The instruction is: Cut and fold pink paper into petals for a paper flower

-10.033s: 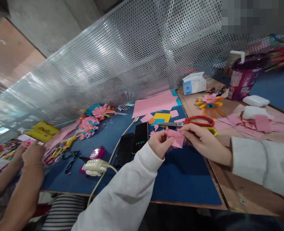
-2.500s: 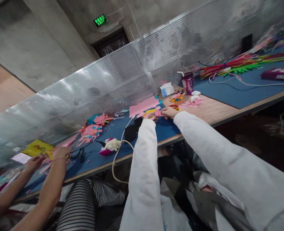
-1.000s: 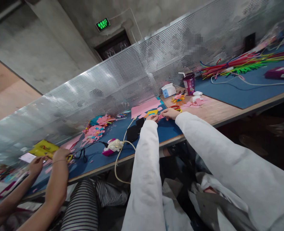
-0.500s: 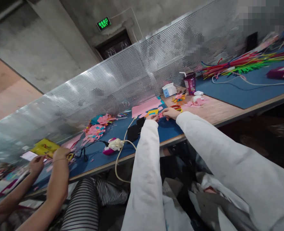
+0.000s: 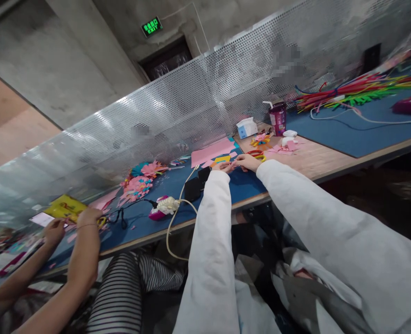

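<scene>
My left hand [image 5: 222, 167] and my right hand [image 5: 247, 162] meet above the blue table mat, fingertips close together. Both are closed in a pinch around a small piece of pink paper, mostly hidden by the fingers now. Just behind them lie a yellow paper piece [image 5: 222, 159] and a large pink paper sheet [image 5: 214, 152]. Scissors with red and yellow handles [image 5: 257, 154] rest right beside my right hand, partly covered by it.
A paper flower [image 5: 260, 140], a tissue pack [image 5: 247, 128] and a purple cup with a straw [image 5: 277, 119] stand to the right. Left are black boxes [image 5: 192, 189], a power strip [image 5: 164, 207], pink paper flowers [image 5: 136, 189] and a co-worker's hands [image 5: 88, 217] with yellow-handled scissors.
My hands have drawn slightly closer and turned, so the pink piece between them shows less. The view has shifted a little.
</scene>
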`<control>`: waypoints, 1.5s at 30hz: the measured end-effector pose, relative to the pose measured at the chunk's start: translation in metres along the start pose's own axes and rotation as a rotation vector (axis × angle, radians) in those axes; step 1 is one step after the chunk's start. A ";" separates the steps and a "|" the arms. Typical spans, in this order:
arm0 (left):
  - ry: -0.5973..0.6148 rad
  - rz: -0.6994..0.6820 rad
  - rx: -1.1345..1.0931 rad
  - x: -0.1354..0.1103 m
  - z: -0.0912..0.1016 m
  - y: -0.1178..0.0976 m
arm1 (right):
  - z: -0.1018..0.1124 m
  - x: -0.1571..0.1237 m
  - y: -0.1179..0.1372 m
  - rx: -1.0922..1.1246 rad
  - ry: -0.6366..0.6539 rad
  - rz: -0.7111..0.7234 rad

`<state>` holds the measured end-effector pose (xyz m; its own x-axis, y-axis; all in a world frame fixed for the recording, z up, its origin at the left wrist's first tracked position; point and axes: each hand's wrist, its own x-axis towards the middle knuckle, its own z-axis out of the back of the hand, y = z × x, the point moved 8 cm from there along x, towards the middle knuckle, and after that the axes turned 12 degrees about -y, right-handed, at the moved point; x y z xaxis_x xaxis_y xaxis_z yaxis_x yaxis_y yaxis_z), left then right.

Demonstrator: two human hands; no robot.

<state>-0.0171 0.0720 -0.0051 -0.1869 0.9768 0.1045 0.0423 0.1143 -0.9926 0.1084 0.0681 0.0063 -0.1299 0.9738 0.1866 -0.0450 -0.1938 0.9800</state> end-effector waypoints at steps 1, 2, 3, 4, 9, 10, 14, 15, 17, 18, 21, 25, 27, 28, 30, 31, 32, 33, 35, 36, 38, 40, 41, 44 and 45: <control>0.009 0.022 0.000 -0.001 -0.001 0.001 | 0.001 0.000 0.000 0.019 -0.011 -0.011; 0.018 0.043 0.002 -0.001 -0.002 0.003 | 0.001 0.000 0.000 0.035 -0.018 -0.018; 0.025 0.061 0.006 -0.001 -0.003 0.004 | 0.002 0.000 0.000 0.048 -0.022 -0.019; 0.028 0.073 0.010 -0.001 -0.003 0.005 | 0.002 0.001 0.000 0.056 -0.024 -0.016; -0.007 0.055 0.096 0.000 0.000 0.005 | 0.003 0.004 -0.002 0.021 -0.019 0.019; -0.015 0.040 0.125 0.000 0.001 0.005 | 0.003 0.004 -0.003 0.012 -0.016 0.023; -0.022 -0.011 0.189 -0.002 0.000 0.000 | 0.003 0.002 0.000 0.014 -0.013 0.034; -0.022 -0.017 0.186 -0.002 -0.001 -0.001 | 0.003 0.002 0.001 0.017 -0.012 0.037; -0.022 -0.022 0.175 -0.003 -0.002 -0.002 | 0.002 0.001 0.002 0.019 -0.001 0.040; -0.023 -0.022 0.172 -0.003 -0.002 -0.002 | 0.002 0.001 0.001 0.018 0.008 0.040; -0.020 -0.019 0.174 -0.003 -0.002 -0.002 | 0.000 0.005 -0.003 0.020 0.023 0.027; -0.016 0.010 0.175 -0.003 -0.001 0.000 | 0.002 0.011 -0.010 0.068 -0.006 0.001; -0.022 0.028 0.171 -0.004 -0.001 0.000 | 0.002 0.011 -0.011 0.079 -0.004 -0.014; -0.027 0.033 0.169 -0.005 -0.001 0.000 | 0.002 0.011 -0.010 0.078 -0.002 -0.021; -0.035 0.041 0.162 -0.006 -0.001 -0.001 | 0.002 0.009 -0.009 0.066 -0.003 -0.023; -0.036 0.045 0.158 -0.006 -0.001 -0.001 | 0.002 0.009 -0.009 0.057 -0.004 -0.020; -0.035 0.049 0.156 -0.006 -0.001 -0.001 | 0.002 0.008 -0.008 0.049 -0.005 -0.016; -0.033 0.054 0.157 -0.006 -0.001 -0.001 | 0.002 0.008 -0.007 0.044 -0.004 -0.010; -0.024 0.068 0.161 -0.006 -0.001 0.001 | 0.001 0.007 -0.006 0.041 -0.004 -0.005; -0.020 0.076 0.161 -0.005 -0.001 0.002 | 0.001 0.006 -0.006 0.042 -0.005 -0.007; -0.014 0.090 0.152 -0.005 -0.001 0.003 | 0.001 0.006 -0.006 0.040 -0.004 -0.010; -0.015 0.097 0.139 -0.005 -0.001 0.003 | 0.001 0.005 -0.005 0.036 0.000 -0.008; -0.015 0.097 0.130 -0.005 -0.002 0.003 | 0.001 0.004 -0.004 0.037 0.005 -0.008; -0.014 0.101 0.095 -0.007 -0.002 0.002 | 0.001 0.002 -0.002 0.060 0.017 -0.023; -0.014 0.101 0.087 -0.007 -0.002 0.002 | 0.001 0.002 -0.001 0.070 0.022 -0.031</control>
<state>-0.0134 0.0655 -0.0077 -0.1997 0.9799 0.0037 -0.0239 -0.0011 -0.9997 0.1088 0.0699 0.0058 -0.1510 0.9763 0.1552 0.0197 -0.1540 0.9879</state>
